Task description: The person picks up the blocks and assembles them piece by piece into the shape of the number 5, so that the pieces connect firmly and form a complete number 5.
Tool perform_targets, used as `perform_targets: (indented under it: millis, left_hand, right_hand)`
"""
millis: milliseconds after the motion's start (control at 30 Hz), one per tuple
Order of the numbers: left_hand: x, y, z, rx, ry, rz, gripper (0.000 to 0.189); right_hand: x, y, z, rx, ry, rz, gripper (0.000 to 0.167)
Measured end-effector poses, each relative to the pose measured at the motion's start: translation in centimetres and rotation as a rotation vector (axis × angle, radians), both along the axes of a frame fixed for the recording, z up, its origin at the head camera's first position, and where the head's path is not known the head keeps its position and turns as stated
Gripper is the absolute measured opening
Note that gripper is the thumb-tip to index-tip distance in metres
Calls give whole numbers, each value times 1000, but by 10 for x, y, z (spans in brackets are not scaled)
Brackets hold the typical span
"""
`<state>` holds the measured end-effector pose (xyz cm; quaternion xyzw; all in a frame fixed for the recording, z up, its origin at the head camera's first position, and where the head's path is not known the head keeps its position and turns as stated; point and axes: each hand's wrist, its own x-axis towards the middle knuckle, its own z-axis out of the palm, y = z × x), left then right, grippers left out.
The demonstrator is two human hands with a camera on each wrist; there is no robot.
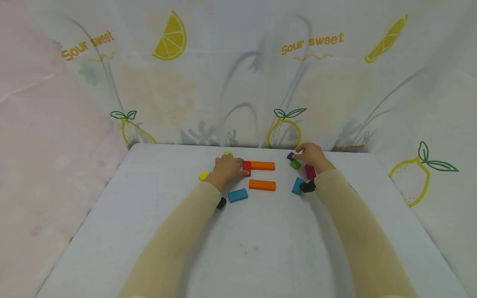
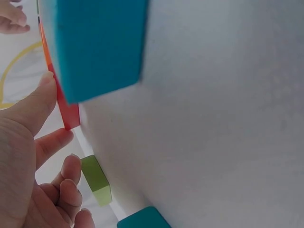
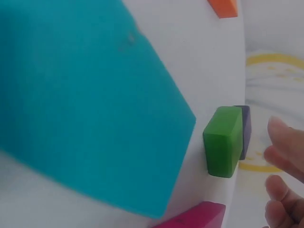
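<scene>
My left hand pinches a red block between thumb and index finger, seen also in the left wrist view, where the red block lies between the two fingertips. That block stands against the left end of an orange block. Loosely bent, the fingers of my right hand hover beside a small purple block; in the right wrist view they show a gap from it. A green block sits right up against the purple one.
A second orange block lies nearer me, with a blue block to its left. Another blue block and a magenta block are by my right wrist. Yellow and lime blocks are near my left hand.
</scene>
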<state>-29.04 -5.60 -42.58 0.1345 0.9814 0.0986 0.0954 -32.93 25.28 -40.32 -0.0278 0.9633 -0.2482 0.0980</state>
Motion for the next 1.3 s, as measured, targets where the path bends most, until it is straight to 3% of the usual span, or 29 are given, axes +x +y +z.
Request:
perform_targets:
  millis: [233, 633, 967, 1300]
  left_hand:
    - [1, 4, 0, -3, -10, 0, 63]
    - [3, 3, -1, 3, -6, 8, 62]
    - [0, 1, -2, -23, 2, 13, 63]
    - [-2, 0, -4, -17, -7, 16, 63]
  right_hand:
    - [-1, 0, -10, 12, -28, -66, 42]
    - [-10, -4, -23, 23, -51, -107, 37]
    - [-11, -18, -23, 41, 26, -21, 35]
    - [-7, -34, -18, 72, 1, 52, 33]
